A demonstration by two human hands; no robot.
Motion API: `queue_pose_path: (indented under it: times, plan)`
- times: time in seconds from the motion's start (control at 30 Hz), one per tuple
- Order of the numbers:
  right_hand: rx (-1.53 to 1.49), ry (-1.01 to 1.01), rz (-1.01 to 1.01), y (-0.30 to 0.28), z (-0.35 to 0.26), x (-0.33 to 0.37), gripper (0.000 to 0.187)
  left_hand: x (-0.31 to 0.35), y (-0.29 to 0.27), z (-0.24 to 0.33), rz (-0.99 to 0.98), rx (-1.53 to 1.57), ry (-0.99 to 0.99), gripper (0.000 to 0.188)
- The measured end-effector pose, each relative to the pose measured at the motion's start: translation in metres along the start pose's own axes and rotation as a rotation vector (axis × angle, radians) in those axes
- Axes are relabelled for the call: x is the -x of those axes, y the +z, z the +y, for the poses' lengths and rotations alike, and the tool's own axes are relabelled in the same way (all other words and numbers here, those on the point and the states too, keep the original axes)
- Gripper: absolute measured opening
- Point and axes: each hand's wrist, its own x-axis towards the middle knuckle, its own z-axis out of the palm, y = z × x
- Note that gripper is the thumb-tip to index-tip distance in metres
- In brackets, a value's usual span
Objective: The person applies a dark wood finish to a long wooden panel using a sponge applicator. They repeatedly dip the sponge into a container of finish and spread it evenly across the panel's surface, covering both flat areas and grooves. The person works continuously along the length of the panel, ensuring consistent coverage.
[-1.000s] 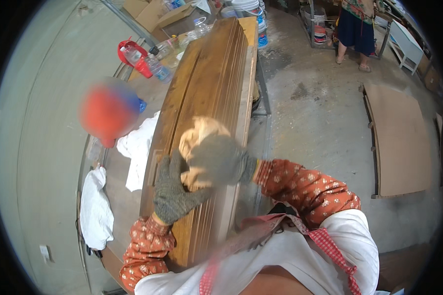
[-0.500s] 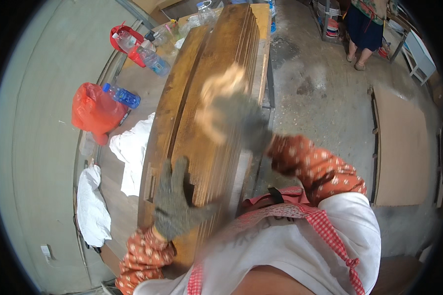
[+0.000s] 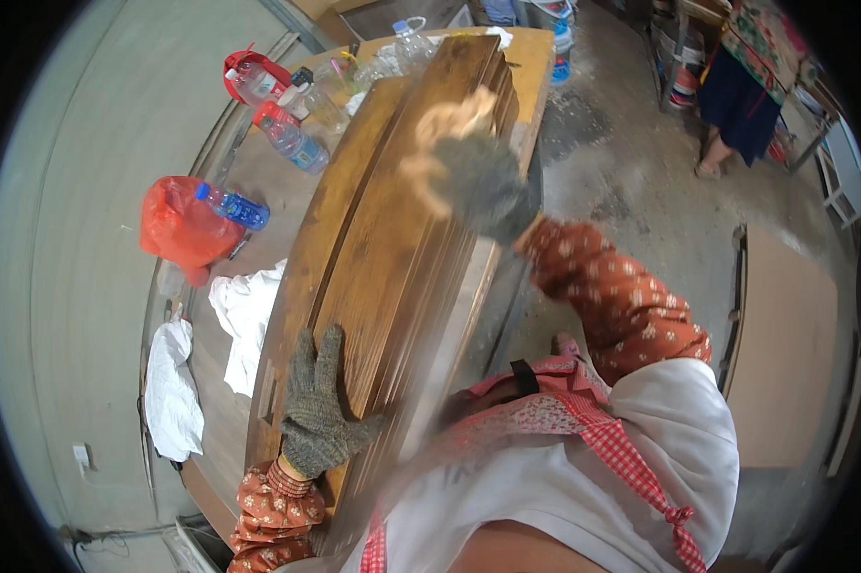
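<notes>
One knit-gloved left hand [image 3: 320,415] splayed on grained wood [image 3: 378,258], right hand [image 3: 483,188] clutching crumpled tan wad [image 3: 447,118]

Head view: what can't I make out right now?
All in the head view:
Right hand: finger grip on the tan wad, lost in blur.
Wooden panel: patch beneath the left hand, covered by it.
Red bag: contents, hidden by its sides.
Co-worker: head, cut off by the upper edge.
</notes>
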Motion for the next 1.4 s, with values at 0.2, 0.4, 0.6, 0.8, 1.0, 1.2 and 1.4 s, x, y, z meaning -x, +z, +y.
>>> queue_pose_path:
  times: [0.2,0.4,0.6,0.8,1.0,1.2,1.4]
  plan:
    - [-0.764,-0.256,0.123,0.038,-0.110,0.056,0.032,-0.046,0.036,-0.004,0.183,-0.022,0.044,0.109]
    - [-0.825,-0.171,-0.110,0.037,0.072,-0.019,0.024,-0.054,0.010,0.028,0.057,-0.086,-0.023,0.105]
    - [-0.179,-0.322,0.022,0.029,0.116,-0.039,0.022,-0.053,-0.007,0.032,-0.009,0.119,-0.107,0.102]
    - [-0.739,-0.598,0.316,-0.004,-0.089,-0.041,0.029,-0.031,-0.025,-0.020,-0.147,0.468,-0.021,0.067]
    - [-0.922,-0.719,0.144,0.036,0.003,-0.105,0.020,-0.034,-0.069,0.019,-0.052,0.310,-0.600,0.069]
    - [-0.565,-0.382,-0.109,0.057,0.178,-0.142,0.054,-0.039,-0.075,0.005,-0.098,0.180,-0.608,0.070]
    - [-0.471,-0.562,-0.191,0.044,0.060,-0.138,0.054,-0.031,-0.083,0.007,-0.058,0.286,-0.408,0.063]
